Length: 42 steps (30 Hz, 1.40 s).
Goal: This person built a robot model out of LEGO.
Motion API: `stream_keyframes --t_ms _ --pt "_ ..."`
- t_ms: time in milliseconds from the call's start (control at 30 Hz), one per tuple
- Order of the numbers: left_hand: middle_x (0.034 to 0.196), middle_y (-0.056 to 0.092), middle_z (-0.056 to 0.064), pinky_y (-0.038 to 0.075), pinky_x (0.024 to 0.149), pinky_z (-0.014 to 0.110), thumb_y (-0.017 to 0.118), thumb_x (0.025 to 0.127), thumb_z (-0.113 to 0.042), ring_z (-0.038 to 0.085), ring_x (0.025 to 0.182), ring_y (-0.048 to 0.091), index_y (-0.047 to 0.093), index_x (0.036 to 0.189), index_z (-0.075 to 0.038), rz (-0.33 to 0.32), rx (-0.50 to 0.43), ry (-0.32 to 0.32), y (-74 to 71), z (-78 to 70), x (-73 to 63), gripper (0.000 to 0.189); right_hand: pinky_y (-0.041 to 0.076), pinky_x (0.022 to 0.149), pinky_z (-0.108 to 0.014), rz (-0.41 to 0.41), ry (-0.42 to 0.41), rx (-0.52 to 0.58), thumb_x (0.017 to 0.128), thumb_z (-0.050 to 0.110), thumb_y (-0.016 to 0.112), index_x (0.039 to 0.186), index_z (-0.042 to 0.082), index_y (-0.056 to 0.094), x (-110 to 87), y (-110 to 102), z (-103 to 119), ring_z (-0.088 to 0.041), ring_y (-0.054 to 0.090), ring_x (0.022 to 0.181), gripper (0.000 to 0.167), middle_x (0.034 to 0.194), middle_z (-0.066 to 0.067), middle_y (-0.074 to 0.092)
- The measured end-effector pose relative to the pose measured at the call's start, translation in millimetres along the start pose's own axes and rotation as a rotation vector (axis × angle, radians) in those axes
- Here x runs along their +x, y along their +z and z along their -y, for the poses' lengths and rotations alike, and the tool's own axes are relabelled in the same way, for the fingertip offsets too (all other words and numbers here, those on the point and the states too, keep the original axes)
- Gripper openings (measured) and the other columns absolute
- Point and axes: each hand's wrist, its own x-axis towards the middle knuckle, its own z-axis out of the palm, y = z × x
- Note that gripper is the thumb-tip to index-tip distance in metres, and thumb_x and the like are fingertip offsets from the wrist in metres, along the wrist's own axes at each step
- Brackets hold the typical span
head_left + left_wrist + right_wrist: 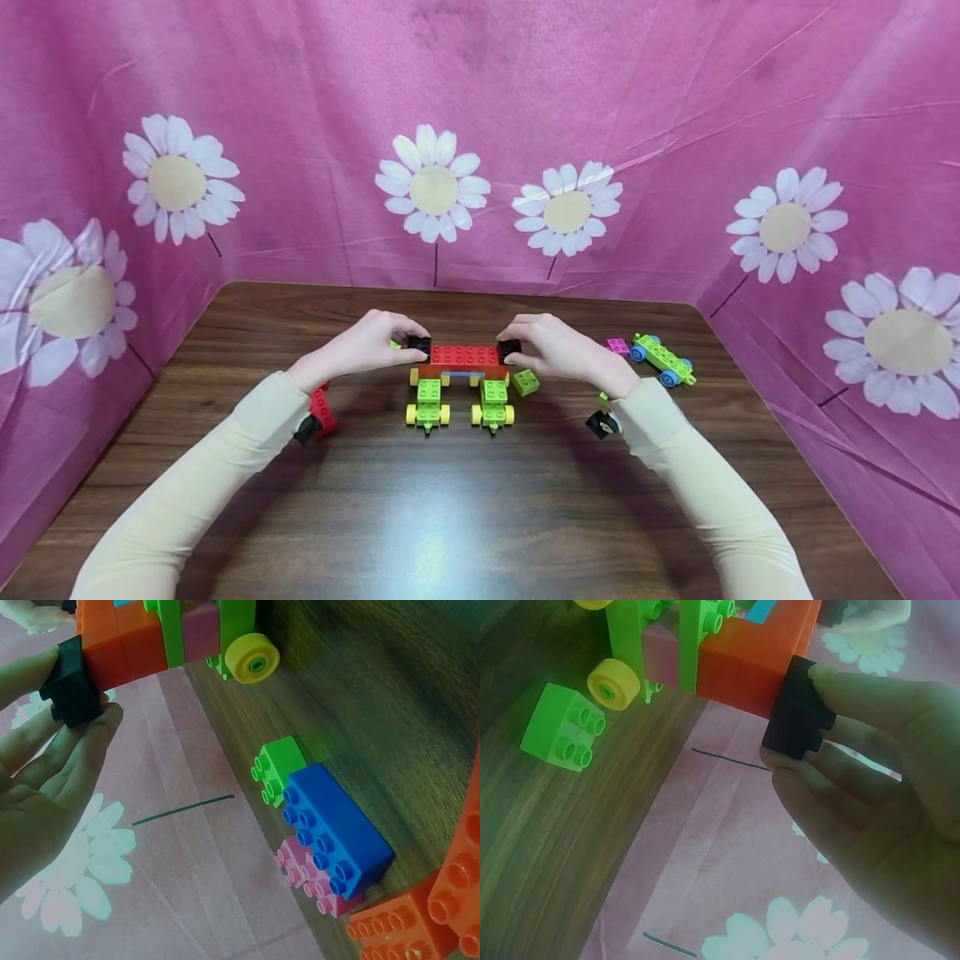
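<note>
Across the top of a block build, red bricks (pixel 465 357) lie in a row on lime wheeled bases with yellow wheels (pixel 252 658). The front of the left base (pixel 429 402) and of the right base (pixel 493 404) points toward me. My left hand (pixel 378 342) pinches a black brick (pixel 73 682) at the row's left end, thumb on one side and fingers on the other. At the opposite end, my right hand (pixel 551 346) holds a second black brick (pixel 799 709) between thumb and fingertips. Both black bricks sit right against the red ones.
Right of the build lies a lime brick (pixel 527 382). Farther right are a pink brick (pixel 617 345) and a lime wheeled base with blue wheels (pixel 666 362). By my left forearm are red bricks (pixel 405 924), a blue brick (pixel 339 831), pink bricks (pixel 319 879) and a green brick (pixel 282 766).
</note>
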Motion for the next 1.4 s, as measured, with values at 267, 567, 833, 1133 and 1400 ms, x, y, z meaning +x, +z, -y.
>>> stream_keyframes --t_ms 267,567,833,1133,1400 --pt "0.102 0.077 0.009 0.057 0.08 0.042 0.075 0.086 -0.02 0.018 0.09 0.07 0.073 0.112 -0.003 0.028 -0.011 -0.016 -2.9 -3.3 -0.2 0.031 0.055 0.073 -0.032 0.022 0.011 0.033 0.089 0.015 0.073 0.11 0.004 0.073 2.5 -5 1 -0.02 0.066 0.082 0.023 0.096 -0.006 0.07" --pt "0.101 0.076 0.008 0.057 0.081 0.044 0.074 0.087 -0.021 0.018 0.091 0.07 0.072 0.113 -0.004 0.034 -0.018 -0.017 -3.4 -5.0 -1.1 0.032 0.055 0.074 -0.032 0.021 0.024 0.032 0.09 0.016 0.072 0.111 0.006 0.073 0.7 -7 4 -0.015 0.064 0.083 0.023 0.098 -0.005 0.07" --pt "0.098 0.076 0.008 0.057 0.078 0.041 0.074 0.088 -0.021 0.017 0.088 0.07 0.072 0.112 -0.003 0.029 -0.017 -0.005 -3.6 -4.1 -0.9 0.03 0.056 0.077 -0.033 0.016 0.033 0.035 0.091 0.016 0.071 0.113 0.004 0.072 -0.8 -5 3 -0.015 0.064 0.085 0.025 0.101 -0.007 0.071" --pt "0.101 0.077 0.009 0.059 0.082 0.04 0.075 0.087 -0.021 0.02 0.09 0.071 0.071 0.113 -0.003 0.034 -0.032 -0.02 -0.7 -1.8 -3.1 0.032 0.057 0.078 -0.039 0.013 0.043 0.107 0.092 0.018 0.07 0.119 0.004 0.069 -6.7 1 -2 -0.021 0.066 0.087 0.03 0.105 -0.008 0.07" --pt "0.101 0.077 0.009 0.059 0.08 0.04 0.074 0.088 -0.02 0.019 0.089 0.071 0.071 0.112 -0.002 0.034 -0.034 -0.006 -1.3 -0.9 -3.1 0.03 0.056 0.08 -0.037 -0.012 0.026 0.126 0.094 0.019 0.069 0.123 0.004 0.067 -14.7 1 -8 -0.023 0.066 0.092 0.034 0.107 -0.007 0.07"
